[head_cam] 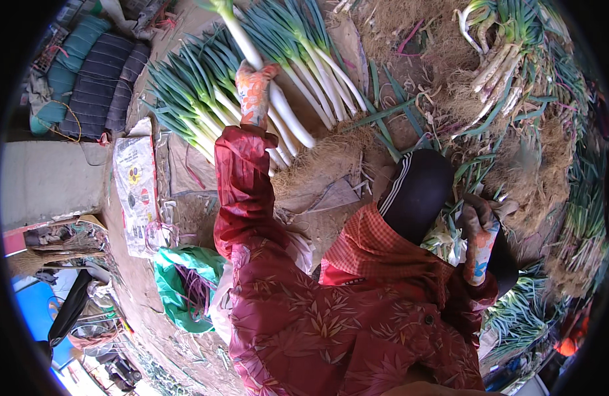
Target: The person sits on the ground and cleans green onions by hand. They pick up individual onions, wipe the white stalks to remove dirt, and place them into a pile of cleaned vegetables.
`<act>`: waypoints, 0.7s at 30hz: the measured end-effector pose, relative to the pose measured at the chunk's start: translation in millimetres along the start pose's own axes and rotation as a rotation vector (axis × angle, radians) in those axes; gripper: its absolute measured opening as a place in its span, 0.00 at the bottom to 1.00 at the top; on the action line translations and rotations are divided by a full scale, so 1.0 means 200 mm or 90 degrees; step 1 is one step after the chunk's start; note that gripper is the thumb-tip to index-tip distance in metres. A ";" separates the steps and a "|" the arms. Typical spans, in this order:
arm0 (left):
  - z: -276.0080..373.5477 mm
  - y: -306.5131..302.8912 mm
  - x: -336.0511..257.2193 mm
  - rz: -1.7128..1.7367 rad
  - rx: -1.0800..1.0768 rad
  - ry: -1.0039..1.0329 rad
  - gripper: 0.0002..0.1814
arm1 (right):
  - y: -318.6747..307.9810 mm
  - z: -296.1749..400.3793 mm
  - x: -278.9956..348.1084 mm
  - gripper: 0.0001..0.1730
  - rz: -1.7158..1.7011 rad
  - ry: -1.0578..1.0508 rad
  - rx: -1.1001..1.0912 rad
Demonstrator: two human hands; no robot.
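My left hand (255, 91), in a floral work glove, is closed around a thick white-stemmed leek (242, 42), whose green top points to the upper edge. Below it lie rows of peeled leeks, one group (200, 104) to the left and another (316, 74) to the right, their white ends towards me. My right hand (478, 222), gloved alike, is beside my right knee with its fingers curled; whether it holds anything cannot be made out. Pale leek scraps (445, 242) lie just left of it.
Unpeeled leeks (500, 64) with dry roots (527, 163) are heaped at the right. A green bag (168, 292) of purple ties and a printed sack (136, 193) lie on the ground at left. Rolled quilted covers (99, 84) lie at the upper left.
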State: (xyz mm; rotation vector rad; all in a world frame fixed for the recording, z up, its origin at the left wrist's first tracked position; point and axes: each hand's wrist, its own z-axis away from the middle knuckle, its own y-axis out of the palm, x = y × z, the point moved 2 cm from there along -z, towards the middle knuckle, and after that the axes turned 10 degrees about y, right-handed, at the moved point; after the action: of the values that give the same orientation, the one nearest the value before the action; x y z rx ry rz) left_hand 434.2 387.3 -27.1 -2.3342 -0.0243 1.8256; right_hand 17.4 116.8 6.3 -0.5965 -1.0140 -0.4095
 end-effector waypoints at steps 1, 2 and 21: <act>-0.04 -0.04 0.14 -0.130 -0.040 -0.011 0.18 | -0.06 -0.06 -0.15 0.15 -0.047 0.045 -0.003; -0.04 -0.12 0.34 -0.255 -0.077 -0.036 0.19 | -0.07 -0.10 -0.24 0.14 -0.096 0.088 0.007; 0.13 -0.18 0.93 -0.549 -0.049 -0.176 0.22 | 0.15 -0.12 -0.44 0.15 0.068 0.179 -0.001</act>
State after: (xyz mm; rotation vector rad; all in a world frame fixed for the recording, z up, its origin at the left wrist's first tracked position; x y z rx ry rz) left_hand 458.7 449.6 -205.4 -1.6486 -0.9754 1.6390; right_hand 9.4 128.5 -88.2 -0.5743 -0.7108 -0.3878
